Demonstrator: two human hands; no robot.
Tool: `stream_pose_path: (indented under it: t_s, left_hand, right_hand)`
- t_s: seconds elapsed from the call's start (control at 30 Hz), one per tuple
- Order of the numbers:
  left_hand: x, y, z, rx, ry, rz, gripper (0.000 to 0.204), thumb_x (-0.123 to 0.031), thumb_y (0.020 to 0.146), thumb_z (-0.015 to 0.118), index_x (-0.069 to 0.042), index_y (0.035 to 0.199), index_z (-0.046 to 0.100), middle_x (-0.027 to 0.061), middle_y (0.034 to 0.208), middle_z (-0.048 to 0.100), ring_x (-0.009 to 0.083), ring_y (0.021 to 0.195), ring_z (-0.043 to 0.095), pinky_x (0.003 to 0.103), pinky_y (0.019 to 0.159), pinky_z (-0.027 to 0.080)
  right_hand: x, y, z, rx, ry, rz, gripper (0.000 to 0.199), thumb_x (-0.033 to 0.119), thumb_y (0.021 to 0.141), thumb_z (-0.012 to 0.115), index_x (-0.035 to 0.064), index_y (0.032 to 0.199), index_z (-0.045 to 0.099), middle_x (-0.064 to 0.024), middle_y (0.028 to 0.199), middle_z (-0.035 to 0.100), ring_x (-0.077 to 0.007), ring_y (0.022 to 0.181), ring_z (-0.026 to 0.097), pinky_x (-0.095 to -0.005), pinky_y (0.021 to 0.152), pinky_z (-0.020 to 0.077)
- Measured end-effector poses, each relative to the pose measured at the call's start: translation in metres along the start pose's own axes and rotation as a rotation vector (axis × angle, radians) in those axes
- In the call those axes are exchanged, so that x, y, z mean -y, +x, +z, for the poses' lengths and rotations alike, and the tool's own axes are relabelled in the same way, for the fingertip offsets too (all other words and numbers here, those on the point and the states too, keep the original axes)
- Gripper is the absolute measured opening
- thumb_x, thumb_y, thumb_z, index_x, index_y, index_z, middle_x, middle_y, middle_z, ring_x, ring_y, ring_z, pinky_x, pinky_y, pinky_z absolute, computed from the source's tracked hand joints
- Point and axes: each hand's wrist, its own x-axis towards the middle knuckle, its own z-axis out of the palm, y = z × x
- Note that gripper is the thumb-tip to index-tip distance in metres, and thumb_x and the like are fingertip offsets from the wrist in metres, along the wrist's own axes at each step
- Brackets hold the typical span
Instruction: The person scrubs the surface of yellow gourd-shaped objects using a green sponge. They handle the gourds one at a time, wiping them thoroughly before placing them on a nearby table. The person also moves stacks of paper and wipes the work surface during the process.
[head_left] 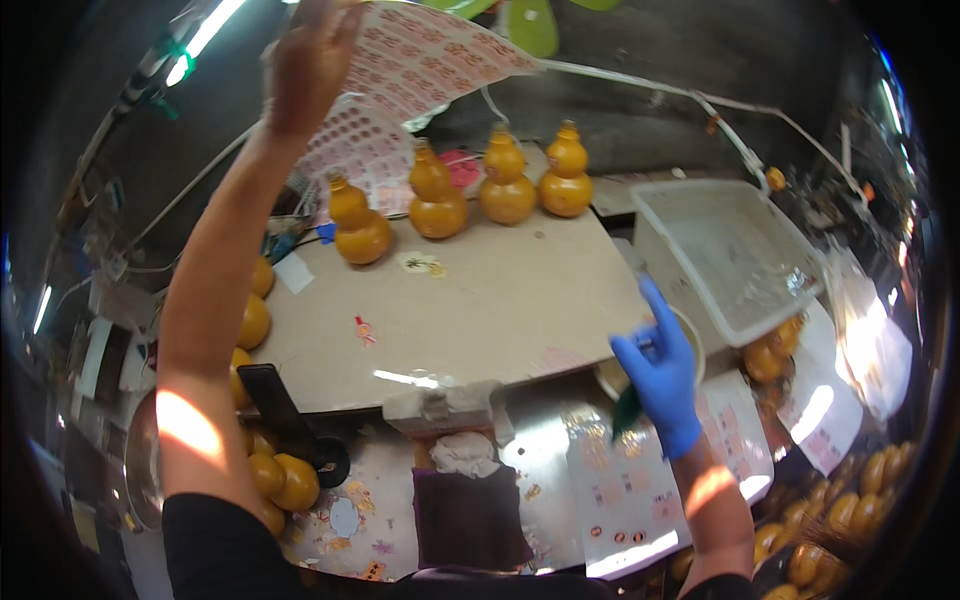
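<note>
My bare left hand is raised at the far left, closed on the edge of a large sheet of printed stickers with red and gold patterns. My right hand, in a blue glove, hovers by the table's right front corner. Its index finger and thumb stand apart, while the other fingers curl on a dark green pointed thing whose kind I cannot make out. Glossy orange gourds stand in a row along the table's far side: a left one, two middle ones and a right one.
The board-topped table carries a small red sticker. A translucent plastic bin stands at right, above more gourds. A round bowl lies behind my right hand. A phone on a stand, gourds and a dark cloth are nearer.
</note>
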Motion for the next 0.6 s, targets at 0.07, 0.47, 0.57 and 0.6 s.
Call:
stream_pose_path:
  t_s: [0.07,0.47,0.57,0.6]
  left_hand:
    - [-0.024,0.011,-0.029,0.044,-0.163,-0.127,0.016,-0.015,0.093,0.06,-0.007,0.106,0.062,0.0084,0.11,0.064,0.016,0.094,0.063,0.03,0.077,0.053]
    - [-0.077,0.121,-0.045,0.099,-0.531,-0.163,0.035,-0.03,0.095,0.056,-0.011,0.124,0.06,0.012,0.123,0.061,0.0203,0.105,0.064,0.033,0.088,0.052]
    - [-0.083,0.109,-0.061,0.243,-0.422,-0.232,0.048,-0.043,0.092,0.056,-0.011,0.128,0.055,0.0135,0.132,0.054,0.0243,0.112,0.06,0.034,0.09,0.052]
    - [-0.096,0.1,-0.065,0.28,-0.393,-0.252,0.053,-0.046,0.091,0.055,-0.011,0.131,0.053,0.0138,0.136,0.05,0.0249,0.114,0.059,0.034,0.09,0.052]
  right_hand:
    - [-0.003,0.039,0.005,-0.082,-0.128,-0.225,0.092,0.017,0.072,0.08,0.0072,0.147,0.027,-0.0045,0.087,0.058,-0.0091,0.077,0.054,-0.0237,0.067,0.0462]
    - [0.042,0.117,-0.055,-0.292,0.292,-0.304,0.027,0.022,0.078,0.076,-0.0016,0.085,0.065,-0.0072,0.083,0.066,-0.0139,0.074,0.062,-0.0284,0.067,0.0507]
    - [0.016,0.143,-0.141,-0.414,0.161,-0.036,0.018,0.019,0.081,0.068,0.0018,0.075,0.064,-0.0046,0.066,0.06,-0.0132,0.055,0.056,-0.0295,0.05,0.0471]
    - [-0.022,0.164,-0.212,-0.408,0.106,0.083,0.017,0.017,0.081,0.064,0.0006,0.077,0.066,-0.0086,0.071,0.063,-0.0186,0.06,0.06,-0.0322,0.055,0.0492]
